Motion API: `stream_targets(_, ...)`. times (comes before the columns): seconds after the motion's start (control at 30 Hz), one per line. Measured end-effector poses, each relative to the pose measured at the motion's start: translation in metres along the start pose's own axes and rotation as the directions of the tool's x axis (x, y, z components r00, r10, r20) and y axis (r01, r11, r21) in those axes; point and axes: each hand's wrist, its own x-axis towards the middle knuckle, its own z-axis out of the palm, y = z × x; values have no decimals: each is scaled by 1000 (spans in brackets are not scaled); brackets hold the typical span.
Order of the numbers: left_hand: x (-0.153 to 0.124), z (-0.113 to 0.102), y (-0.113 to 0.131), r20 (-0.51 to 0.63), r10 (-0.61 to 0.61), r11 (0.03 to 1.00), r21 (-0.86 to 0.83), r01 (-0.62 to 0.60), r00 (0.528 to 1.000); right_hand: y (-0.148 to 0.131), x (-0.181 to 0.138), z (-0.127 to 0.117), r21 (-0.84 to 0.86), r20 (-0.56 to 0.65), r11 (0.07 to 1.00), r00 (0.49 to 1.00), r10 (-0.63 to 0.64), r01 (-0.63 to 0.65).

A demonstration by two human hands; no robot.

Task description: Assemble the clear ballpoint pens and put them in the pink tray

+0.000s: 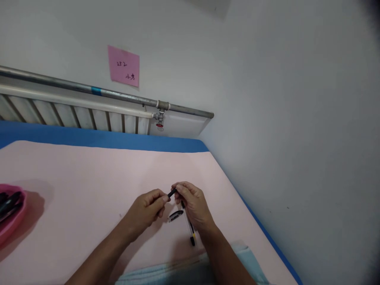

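A short, slim black pen part (172, 192) spans the gap between my two hands, above the pink tabletop. My left hand (151, 205) is closed, with thumb and fingertips pinching its left end. The right end is held in the closed fingers of my right hand (191, 201), which hide part of it. Just below the hands lies a black and clear pen cap (175, 216). A clear-barrelled pen (190, 229) with a black end and a yellow band runs beside my right palm, partly covered by it; whether the hand touches it I cannot tell.
A pink basket (22, 215) holding several black pens (10, 206) stands at the left edge. Light blue cloth (160, 273) shows at the near edge. Behind the blue-edged table (118, 140) are a radiator (71, 113) and a pipe (124, 96); a wall (282, 138) borders the right.
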Motion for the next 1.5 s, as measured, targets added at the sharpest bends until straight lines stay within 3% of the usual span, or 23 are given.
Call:
stream_targets(0.07, 1, -4, 0, -37, -23, 998, 57, 25, 999, -4, -1, -4, -209, 15, 978, 1000, -7, 10)
stream_targets(0.13, 3, -10, -1, -82, -60, 995, 73, 66, 995, -7, -2, -8, -473, 94, 878, 995, -37, 78)
stream_targets(0.23, 5, -19, -2, -129, -101, 993, 49, 108, 986, -8, -6, -12, -802, 312, 540, 950, 14, 256)
stream_targets(0.33, 5, -23, 0, -129, -131, 990, 25, 136, 983, -5, -11, -11, -905, 404, 213, 901, 160, 368)
stream_targets(0.43, 4, -24, 2, -118, -161, 986, 14, 164, 980, -2, -12, -8, -912, 409, 75, 891, 197, 403)
stream_targets(0.53, 4, -26, 4, -89, -177, 983, 26, 180, 980, -1, -10, -9, -916, 399, 103, 906, 139, 388)
stream_targets(0.77, 2, -37, 3, 47, -190, 974, 132, 182, 981, -3, -1, -17, -854, 203, 468, 974, -103, 227)
stream_targets(0.87, 1, -41, 4, 95, -197, 965, 193, 176, 976, -4, -1, -18, -804, 199, 539, 968, -152, 250)
stream_targets(1.07, 1, -42, 3, 135, -195, 955, 252, 156, 972, -6, -2, -17, -765, 273, 530, 930, -246, 365)
stream_targets(1.5, 0, -42, 2, 133, -186, 932, 339, 131, 973, -4, -3, -14, -726, 401, 466, 862, -309, 505)
